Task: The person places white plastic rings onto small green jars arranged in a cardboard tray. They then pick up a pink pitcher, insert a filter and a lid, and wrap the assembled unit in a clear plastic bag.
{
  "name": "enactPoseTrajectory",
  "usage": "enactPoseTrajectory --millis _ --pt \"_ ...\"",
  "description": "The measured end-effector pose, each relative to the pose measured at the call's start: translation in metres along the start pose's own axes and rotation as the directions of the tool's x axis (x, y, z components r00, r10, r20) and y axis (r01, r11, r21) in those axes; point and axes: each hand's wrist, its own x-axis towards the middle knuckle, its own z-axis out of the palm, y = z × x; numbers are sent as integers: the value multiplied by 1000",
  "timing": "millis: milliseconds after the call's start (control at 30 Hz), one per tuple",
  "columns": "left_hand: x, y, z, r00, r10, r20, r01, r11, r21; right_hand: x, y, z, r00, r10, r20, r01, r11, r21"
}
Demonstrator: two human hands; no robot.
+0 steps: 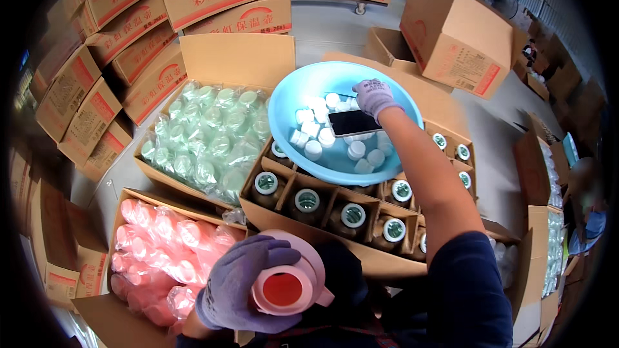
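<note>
My left hand (pixel 238 280), in a purple-grey glove, is wrapped round a pink jug-shaped shell (pixel 309 261). The shell is tipped so that its round opening shows a red inside. A matching glove covers my right hand (pixel 374 96), which is reaching into a light blue basin (pixel 284 103). Its fingers are curled by the far right edge of a phone (pixel 355 123) with a dark screen; what they pinch, if anything, is hidden. White caps (pixel 313 149) lie loose around and under the phone. The basin rests on a divided carton (pixel 309 235) of dark bottles.
Left of the basin, an open carton holds bagged pale green parts (pixel 213 135). Nearer, another holds bagged pink parts (pixel 155 251). Closed cartons (pixel 129 32) are stacked at the far left. A large open carton (pixel 464 45) stands at the far right.
</note>
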Motion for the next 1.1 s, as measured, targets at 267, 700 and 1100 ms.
enactPoseTrajectory --millis 267,700,1100 --pt "27 -4 19 961 -266 -72 275 933 231 52 -12 48 995 34 98 -21 991 -133" --pt "15 46 29 993 -23 120 -3 978 206 -345 -5 -56 835 -83 -543 437 700 565" --pt "26 166 107 730 353 584 -237 934 -269 -625 -2 -98 863 -129 -489 404 757 514"
